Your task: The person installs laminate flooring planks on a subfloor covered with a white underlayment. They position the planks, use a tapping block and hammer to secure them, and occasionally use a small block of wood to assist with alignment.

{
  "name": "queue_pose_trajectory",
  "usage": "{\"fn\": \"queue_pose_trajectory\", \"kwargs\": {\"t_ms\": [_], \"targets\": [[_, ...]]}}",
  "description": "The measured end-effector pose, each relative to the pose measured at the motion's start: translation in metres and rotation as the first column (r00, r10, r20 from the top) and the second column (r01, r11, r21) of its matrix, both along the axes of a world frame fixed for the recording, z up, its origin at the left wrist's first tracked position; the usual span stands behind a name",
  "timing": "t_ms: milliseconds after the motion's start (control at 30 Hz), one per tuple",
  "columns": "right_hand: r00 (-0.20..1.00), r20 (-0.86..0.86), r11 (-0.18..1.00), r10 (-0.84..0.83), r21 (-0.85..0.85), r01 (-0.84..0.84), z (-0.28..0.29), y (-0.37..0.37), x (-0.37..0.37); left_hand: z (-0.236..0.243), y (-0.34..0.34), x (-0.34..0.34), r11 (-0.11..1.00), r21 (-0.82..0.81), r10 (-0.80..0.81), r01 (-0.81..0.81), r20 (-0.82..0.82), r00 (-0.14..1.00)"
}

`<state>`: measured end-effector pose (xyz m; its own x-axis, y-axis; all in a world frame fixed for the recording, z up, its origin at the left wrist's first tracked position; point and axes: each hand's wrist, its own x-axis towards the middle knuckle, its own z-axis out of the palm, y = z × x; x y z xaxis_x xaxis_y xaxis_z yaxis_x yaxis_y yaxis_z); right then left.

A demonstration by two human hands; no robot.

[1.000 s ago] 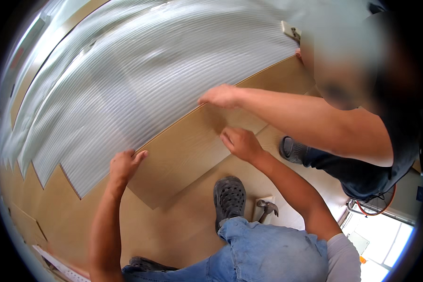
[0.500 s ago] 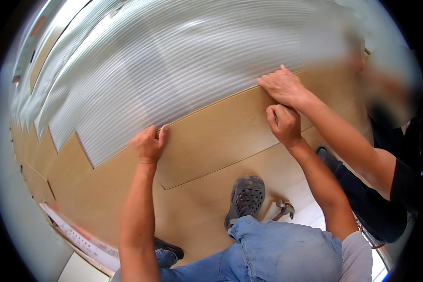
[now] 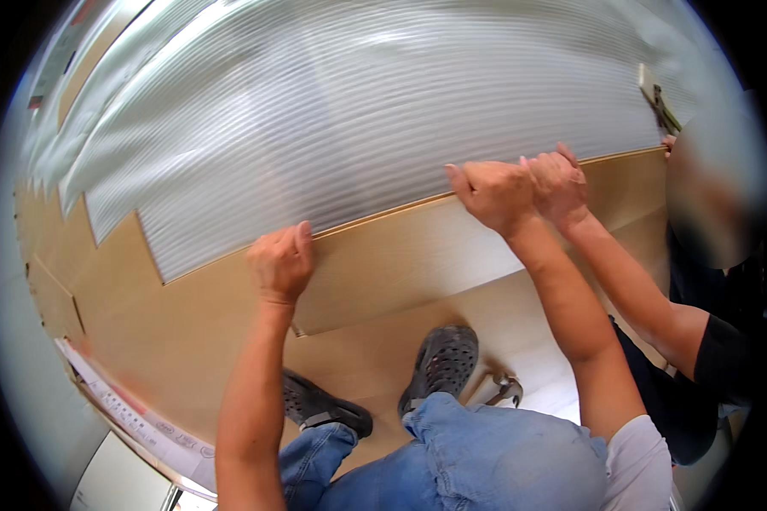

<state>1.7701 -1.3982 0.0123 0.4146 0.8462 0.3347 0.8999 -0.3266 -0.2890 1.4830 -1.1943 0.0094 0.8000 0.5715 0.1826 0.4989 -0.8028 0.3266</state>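
Floorboard point(image 3: 392, 268) is being steadied along its far edge, where the laid floor point(image 3: 162, 341) is being met by the silvery foam sheet point(image 3: 358, 111). Its long axis is running left to right across the view, rising slightly toward the right. By the left hand point(image 3: 283, 262) the left end is being touched at its far corner; by the right hand point(image 3: 496, 192) the same edge is being touched farther along, so both ends are being reached differently: the left one is lying nearer. Most of the board is lying between the two hands and toward the person's shoes point(image 3: 443, 362). The fingers of both hands are being held curled at the edge, thumbs showing; whether the board is being pinched cannot be told, as the fingertips are being hidden. Just beside the right hand, a co-worker's hand point(image 3: 561, 183) is being rested on that edge.
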Motion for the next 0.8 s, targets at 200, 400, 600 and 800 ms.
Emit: {"fn": "queue_pose_trajectory", "kwargs": {"t_ms": [200, 400, 600, 800], "targets": [[1.000, -0.025, 1.000, 0.000, 0.006, 0.000, -0.013, 0.004, 0.003, -0.008, 0.006, 0.001, 1.000, 0.007, -0.011, 0.011, -0.013, 1.000], [0.996, 0.044, 0.994, -0.076, 0.079, 0.073, -0.023, 0.006, 0.001, -0.014, 0.005, 0.010, 0.999, 0.043, -0.007, 0.005, 0.030, 1.000], [0.995, 0.053, 0.997, -0.080, 0.022, 0.079, -0.007, 0.003, -0.004, -0.003, 0.000, 0.004, 0.998, 0.065, 0.001, 0.000, -0.016, 1.000], [0.996, 0.083, 0.996, -0.033, 0.082, 0.026, -0.010, 0.015, -0.018, -0.005, 0.012, -0.010, 0.993, 0.114, -0.007, 0.001, 0.053, 0.999]]}}
